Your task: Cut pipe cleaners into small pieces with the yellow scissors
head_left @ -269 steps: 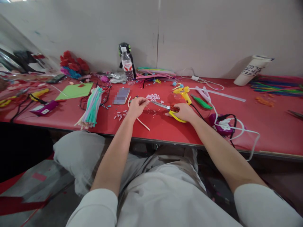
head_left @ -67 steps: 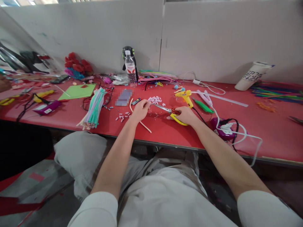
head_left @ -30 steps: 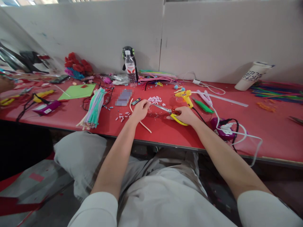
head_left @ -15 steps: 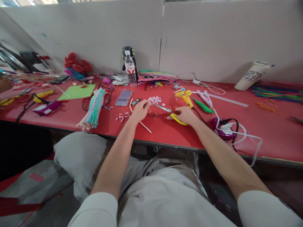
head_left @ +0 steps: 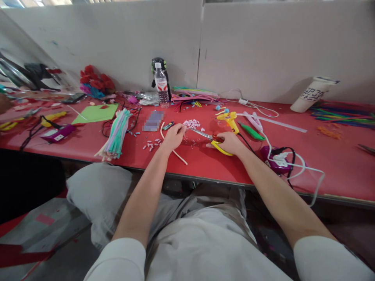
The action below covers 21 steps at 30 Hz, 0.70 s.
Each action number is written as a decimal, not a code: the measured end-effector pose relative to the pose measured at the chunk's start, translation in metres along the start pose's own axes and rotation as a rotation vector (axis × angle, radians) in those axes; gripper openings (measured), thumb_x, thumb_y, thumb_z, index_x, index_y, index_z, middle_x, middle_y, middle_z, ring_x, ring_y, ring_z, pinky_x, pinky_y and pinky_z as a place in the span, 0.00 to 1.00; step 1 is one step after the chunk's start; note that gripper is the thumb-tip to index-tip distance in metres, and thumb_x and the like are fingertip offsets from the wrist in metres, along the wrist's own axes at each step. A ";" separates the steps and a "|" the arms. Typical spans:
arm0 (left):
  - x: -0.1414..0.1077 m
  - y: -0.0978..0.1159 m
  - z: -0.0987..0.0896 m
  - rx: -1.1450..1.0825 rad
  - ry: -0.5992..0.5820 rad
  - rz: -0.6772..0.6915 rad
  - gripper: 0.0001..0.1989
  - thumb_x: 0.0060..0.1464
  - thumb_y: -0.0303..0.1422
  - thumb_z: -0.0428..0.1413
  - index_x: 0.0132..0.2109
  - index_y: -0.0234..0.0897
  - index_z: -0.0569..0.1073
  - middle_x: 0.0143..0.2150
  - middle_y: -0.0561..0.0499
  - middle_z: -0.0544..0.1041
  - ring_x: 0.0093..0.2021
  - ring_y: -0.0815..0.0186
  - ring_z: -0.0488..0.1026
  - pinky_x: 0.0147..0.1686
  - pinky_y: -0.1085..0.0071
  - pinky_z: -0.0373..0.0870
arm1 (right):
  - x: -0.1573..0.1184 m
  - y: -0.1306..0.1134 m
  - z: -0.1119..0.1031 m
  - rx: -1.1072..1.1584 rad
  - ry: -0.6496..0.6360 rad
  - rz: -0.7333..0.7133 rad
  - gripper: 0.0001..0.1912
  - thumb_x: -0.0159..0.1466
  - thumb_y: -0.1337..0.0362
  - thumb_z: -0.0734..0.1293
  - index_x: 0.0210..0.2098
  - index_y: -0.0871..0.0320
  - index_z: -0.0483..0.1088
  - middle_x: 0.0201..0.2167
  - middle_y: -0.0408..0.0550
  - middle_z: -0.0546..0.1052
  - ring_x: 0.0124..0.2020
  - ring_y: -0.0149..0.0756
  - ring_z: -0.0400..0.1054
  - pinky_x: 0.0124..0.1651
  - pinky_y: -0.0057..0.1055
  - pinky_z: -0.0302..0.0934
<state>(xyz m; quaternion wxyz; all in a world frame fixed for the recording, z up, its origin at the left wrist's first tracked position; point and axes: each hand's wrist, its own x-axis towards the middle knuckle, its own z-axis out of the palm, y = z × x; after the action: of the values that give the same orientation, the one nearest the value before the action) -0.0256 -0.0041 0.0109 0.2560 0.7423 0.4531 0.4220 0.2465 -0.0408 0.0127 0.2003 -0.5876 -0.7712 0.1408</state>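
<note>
My right hand [head_left: 230, 143] is wrapped around the yellow and red handles of a pair of scissors [head_left: 202, 133], whose blades point left. Close to the blade tips, the fingers of my left hand [head_left: 175, 134] are pinched together; whatever is between them is too small to make out. Just beyond the blades lies a small heap of pale pink cut pieces [head_left: 191, 123]. More short pieces [head_left: 150, 146] are scattered left of my left hand. A cream fuzzy stem [head_left: 179, 157] passes beneath my left wrist on the red table [head_left: 205, 166].
To the left lies a bundle of teal, lilac and cream pipe cleaners [head_left: 116, 134] beside a green sheet [head_left: 98, 113]. A yellow glue gun [head_left: 230, 119] and a purple power strip [head_left: 275, 160] with cords are on the right. A water bottle [head_left: 162, 88] and tilted cup [head_left: 312, 95] stand behind.
Almost nothing differs. Both hands and the scissors keep nearly the same place, the scissors shifting only very slightly.
</note>
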 end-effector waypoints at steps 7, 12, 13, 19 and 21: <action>0.000 0.001 -0.001 0.021 -0.006 0.013 0.15 0.64 0.39 0.48 0.31 0.37 0.67 0.27 0.52 0.70 0.28 0.67 0.65 0.32 0.70 0.60 | 0.001 0.001 0.001 -0.004 -0.008 0.002 0.31 0.49 0.33 0.68 0.20 0.56 0.62 0.19 0.41 0.63 0.22 0.29 0.54 0.26 0.30 0.46; 0.001 -0.001 -0.001 0.032 -0.006 0.018 0.15 0.64 0.39 0.48 0.30 0.37 0.67 0.27 0.51 0.70 0.29 0.67 0.66 0.32 0.70 0.60 | 0.002 0.002 0.002 -0.013 -0.008 0.028 0.31 0.49 0.33 0.69 0.20 0.56 0.63 0.18 0.40 0.62 0.22 0.29 0.53 0.25 0.30 0.45; 0.001 -0.001 -0.001 0.030 -0.005 0.018 0.15 0.64 0.39 0.48 0.31 0.37 0.67 0.27 0.51 0.70 0.29 0.67 0.66 0.32 0.70 0.60 | 0.002 0.003 0.002 -0.012 -0.005 0.031 0.31 0.49 0.33 0.69 0.20 0.56 0.62 0.18 0.40 0.62 0.22 0.29 0.53 0.25 0.30 0.45; 0.001 -0.001 0.000 0.009 0.003 0.008 0.15 0.64 0.39 0.48 0.31 0.37 0.67 0.27 0.51 0.70 0.29 0.67 0.66 0.32 0.70 0.61 | 0.000 0.003 0.002 0.028 0.003 0.020 0.32 0.49 0.33 0.68 0.21 0.56 0.61 0.18 0.40 0.62 0.22 0.28 0.52 0.25 0.29 0.45; 0.000 0.001 0.000 0.009 -0.001 0.010 0.14 0.64 0.39 0.48 0.32 0.36 0.68 0.27 0.52 0.70 0.29 0.67 0.66 0.32 0.70 0.61 | -0.001 0.002 0.001 0.031 -0.003 0.013 0.31 0.49 0.33 0.68 0.21 0.56 0.61 0.19 0.40 0.62 0.22 0.28 0.52 0.25 0.29 0.46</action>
<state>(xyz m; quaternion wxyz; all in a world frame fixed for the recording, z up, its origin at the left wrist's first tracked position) -0.0256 -0.0041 0.0118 0.2507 0.7460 0.4512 0.4208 0.2480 -0.0408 0.0103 0.2072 -0.5892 -0.7655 0.1547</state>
